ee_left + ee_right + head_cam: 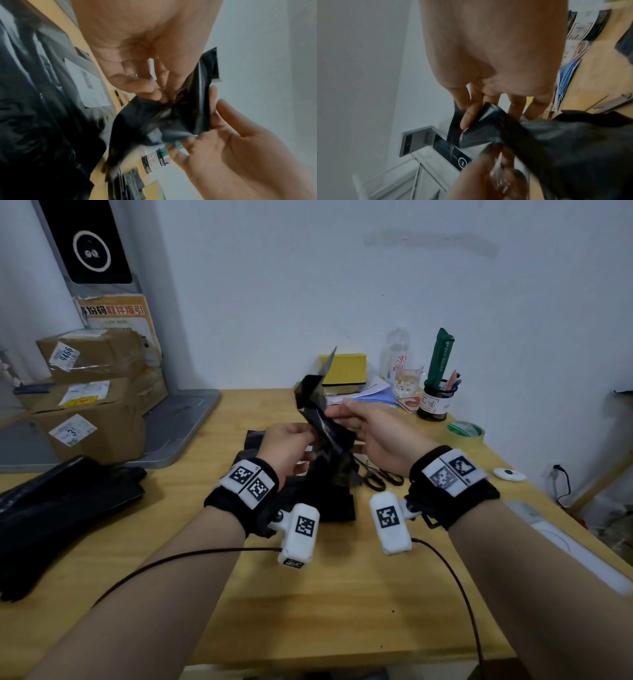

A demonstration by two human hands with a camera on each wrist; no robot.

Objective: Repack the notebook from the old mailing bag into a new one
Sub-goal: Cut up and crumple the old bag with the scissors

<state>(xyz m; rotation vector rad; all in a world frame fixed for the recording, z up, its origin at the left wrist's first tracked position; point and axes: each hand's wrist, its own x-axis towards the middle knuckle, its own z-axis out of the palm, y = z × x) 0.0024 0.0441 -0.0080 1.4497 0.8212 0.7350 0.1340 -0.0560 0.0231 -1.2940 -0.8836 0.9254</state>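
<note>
Both hands hold a black plastic mailing bag [323,409] up above the wooden table [342,594]. My left hand [303,436] pinches a crumpled edge of the mailing bag [163,119] between thumb and fingertips [159,94]. My right hand [339,414] grips the bag's upper part, its fingers [469,116] lying along the folded rim of the bag [556,142]. The bag's lower end hangs down onto more black plastic [329,501] lying on the table under the hands. No notebook shows in any view.
A heap of black bags [51,508] lies at the left, with stacked cardboard boxes [92,405] behind it. Scissors [380,477] lie just under my right hand. A tape roll [466,429], pen holder [435,402], yellow box [342,369] and papers stand at the back right.
</note>
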